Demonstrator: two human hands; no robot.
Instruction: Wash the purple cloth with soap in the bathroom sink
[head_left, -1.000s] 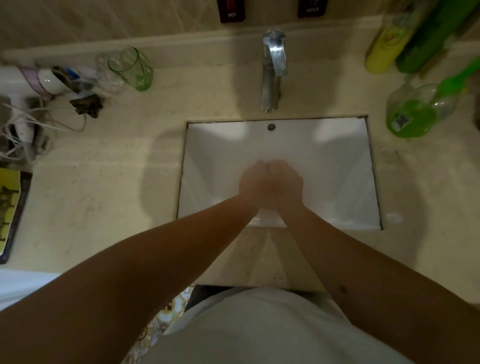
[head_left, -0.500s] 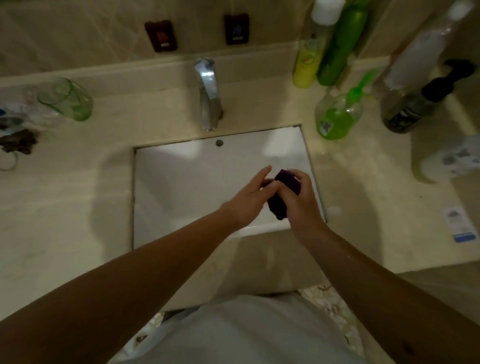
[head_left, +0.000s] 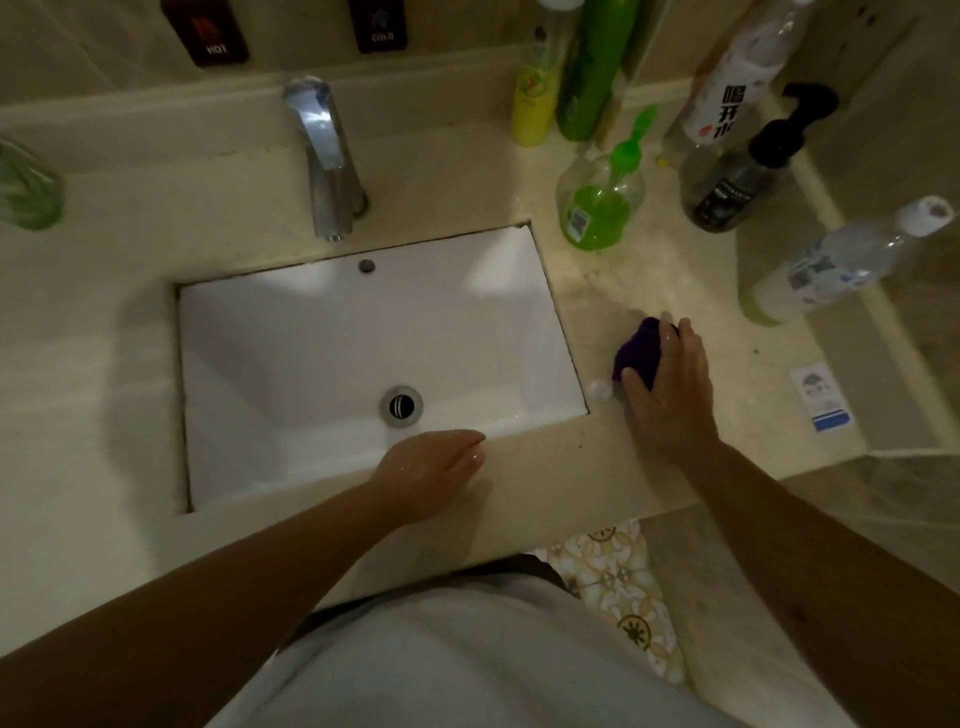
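The purple cloth (head_left: 638, 352) is bunched on the beige counter just right of the white sink (head_left: 291, 332). My right hand (head_left: 670, 395) lies over it, thumb and fingers curled round the bundle, hiding its right part. My left hand (head_left: 434, 467) hovers with relaxed fingers at the sink's front edge, holding nothing. A clear pump bottle of green liquid soap (head_left: 597, 208) stands beyond the sink's right corner. The chrome tap (head_left: 324, 156) is behind the basin, with no water running. The drain (head_left: 400, 406) is uncovered.
Several bottles crowd the back right: a yellow one (head_left: 530, 104), a green one (head_left: 592, 67), a dark pump bottle (head_left: 737, 182) and a clear one lying down (head_left: 841, 265). A green glass (head_left: 26, 192) stands far left. Hot and cold labels are on the wall.
My hands were together over the basin with the cloth. The right hand has carried the cloth rightward onto the counter, and the left hand has drawn back to the sink's front edge.
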